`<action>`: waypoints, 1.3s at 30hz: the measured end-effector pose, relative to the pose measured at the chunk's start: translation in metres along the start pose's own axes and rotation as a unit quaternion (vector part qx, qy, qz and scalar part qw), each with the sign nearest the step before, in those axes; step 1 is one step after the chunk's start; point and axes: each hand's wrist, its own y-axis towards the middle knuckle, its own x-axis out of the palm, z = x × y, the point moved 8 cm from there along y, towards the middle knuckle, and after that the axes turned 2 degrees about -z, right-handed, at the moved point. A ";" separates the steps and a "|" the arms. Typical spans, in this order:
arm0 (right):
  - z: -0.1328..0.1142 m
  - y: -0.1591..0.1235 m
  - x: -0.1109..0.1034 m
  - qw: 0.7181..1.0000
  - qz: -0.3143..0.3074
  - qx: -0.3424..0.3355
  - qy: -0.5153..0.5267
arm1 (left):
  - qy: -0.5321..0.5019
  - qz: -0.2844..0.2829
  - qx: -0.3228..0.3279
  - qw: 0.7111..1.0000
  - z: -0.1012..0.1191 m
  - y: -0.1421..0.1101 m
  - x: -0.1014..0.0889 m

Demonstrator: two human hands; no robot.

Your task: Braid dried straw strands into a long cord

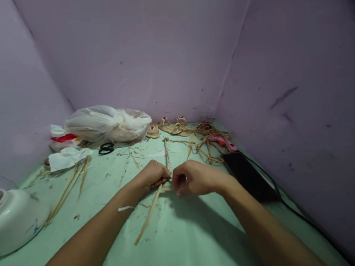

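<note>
A thin braided straw cord (167,154) runs down the green surface toward me from a bend at its far end. My left hand (154,175) is closed, its thumb and fingers pinching the near end of the braid. Just right of it, my right hand (196,177) has its fingers curled in, slightly blurred. What lies between its fingertips, if anything, is hidden. From under the left hand a flat dry straw strip (149,217) slants toward me, and a shorter loose strand end shows between the hands.
At the back lie a white plastic bag (103,124), black scissors (106,148), small woven straw slippers (171,126) and tangled straw cord (209,143). A white pot (18,221) and loose straw strips (68,188) are left; a black flat device (250,176) with a cable is right.
</note>
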 end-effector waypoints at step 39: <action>0.084 0.013 0.009 0.960 0.210 0.104 0.154 | -0.044 -0.014 -0.016 0.999 -0.004 0.000 -0.001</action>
